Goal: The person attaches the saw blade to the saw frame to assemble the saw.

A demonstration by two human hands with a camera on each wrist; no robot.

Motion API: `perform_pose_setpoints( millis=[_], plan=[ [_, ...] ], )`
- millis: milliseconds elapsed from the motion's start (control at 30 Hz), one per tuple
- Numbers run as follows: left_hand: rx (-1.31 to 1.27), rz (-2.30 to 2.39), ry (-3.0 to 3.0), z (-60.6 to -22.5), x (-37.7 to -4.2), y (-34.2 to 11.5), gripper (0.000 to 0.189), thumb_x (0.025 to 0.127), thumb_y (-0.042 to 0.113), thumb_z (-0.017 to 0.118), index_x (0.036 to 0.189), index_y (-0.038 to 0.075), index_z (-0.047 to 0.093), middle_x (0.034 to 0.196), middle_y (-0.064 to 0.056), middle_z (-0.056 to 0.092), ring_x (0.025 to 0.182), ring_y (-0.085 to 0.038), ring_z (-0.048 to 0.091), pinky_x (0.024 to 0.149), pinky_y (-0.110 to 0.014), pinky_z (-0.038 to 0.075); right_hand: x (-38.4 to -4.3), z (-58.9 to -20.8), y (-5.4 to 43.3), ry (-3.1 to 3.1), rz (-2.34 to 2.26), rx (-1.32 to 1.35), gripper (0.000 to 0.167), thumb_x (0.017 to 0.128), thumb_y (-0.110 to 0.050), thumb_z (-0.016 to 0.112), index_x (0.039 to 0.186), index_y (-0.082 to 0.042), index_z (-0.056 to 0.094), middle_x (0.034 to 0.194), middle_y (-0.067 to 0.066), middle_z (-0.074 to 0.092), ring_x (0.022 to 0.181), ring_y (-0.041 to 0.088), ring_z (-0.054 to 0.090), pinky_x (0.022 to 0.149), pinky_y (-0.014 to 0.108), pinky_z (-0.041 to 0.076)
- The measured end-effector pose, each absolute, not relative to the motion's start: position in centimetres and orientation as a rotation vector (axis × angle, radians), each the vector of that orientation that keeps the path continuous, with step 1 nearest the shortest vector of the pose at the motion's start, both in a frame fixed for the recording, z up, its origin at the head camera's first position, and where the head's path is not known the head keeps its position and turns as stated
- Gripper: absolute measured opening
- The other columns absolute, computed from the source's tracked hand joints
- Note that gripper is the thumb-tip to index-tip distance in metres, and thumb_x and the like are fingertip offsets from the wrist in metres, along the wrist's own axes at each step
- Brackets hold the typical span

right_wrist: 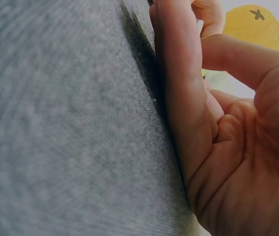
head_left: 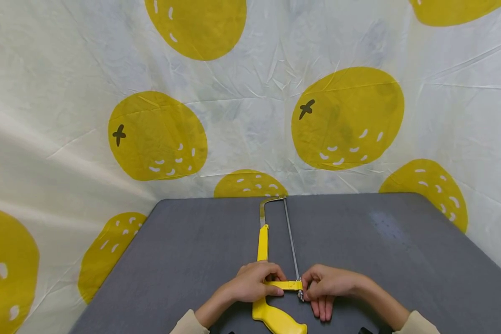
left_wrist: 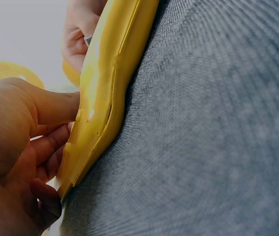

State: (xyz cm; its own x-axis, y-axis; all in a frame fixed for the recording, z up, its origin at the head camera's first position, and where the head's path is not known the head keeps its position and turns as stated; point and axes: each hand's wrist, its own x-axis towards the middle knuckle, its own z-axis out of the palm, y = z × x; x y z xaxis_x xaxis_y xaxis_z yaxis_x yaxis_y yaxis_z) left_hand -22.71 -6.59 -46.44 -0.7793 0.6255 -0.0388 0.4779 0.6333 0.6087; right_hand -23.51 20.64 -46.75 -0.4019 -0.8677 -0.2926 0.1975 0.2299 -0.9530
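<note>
A white fabric backdrop printed with large yellow fruit shapes (head_left: 250, 139) stands behind a desk with a dark grey woven covering (head_left: 350, 236). Items are listed left to right.

Left hand (head_left: 253, 281): thumb and fingers pinch the flat yellow end arm (head_left: 291, 285) of the hacksaw. Caution: a loose pinch here would probably let the frame twist under any turning force at the fitting.

Hacksaw with yellow frame and curved yellow handle (head_left: 262, 243): lies mid-desk, handle toward the person, bare metal bow at the far edge. The thin grey metal blade (head_left: 292, 239) runs along its right side, spanning both end arms. Caution: if tension is released unevenly, the blade could spring off its seat and nick the nearby fingers.

Small silver metal fitting (head_left: 301, 295): at the blade's near end. Caution: if unscrewed fully, it could drop and roll.

Right hand (head_left: 327, 284): thumb and index finger appear to pinch the fitting, though exact contact is hidden; the lower fingers extend along the desk.
</note>
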Motion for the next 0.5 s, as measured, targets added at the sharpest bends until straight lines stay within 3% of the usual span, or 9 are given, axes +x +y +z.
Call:
perform_pose_setpoints(
  millis=[500],
  plan=[
    [0.897, 0.875, 2.606, -46.28, -22.76, -6.43, 0.015, 0.091, 0.038, 0.079, 0.105, 0.034, 0.074, 0.090, 0.020, 0.063, 0.080, 0.006, 0.052, 0.071, -0.018, 0.040, -23.71, -46.68, 20.79, 1.523, -1.355, -0.644, 0.007, 0.097, -0.001, 0.056, 0.100, 0.000, 0.063, 0.072, 0.004, 0.072, 0.058, 0.005, 0.071, 0.052, 0.025, 0.057]
  ],
)
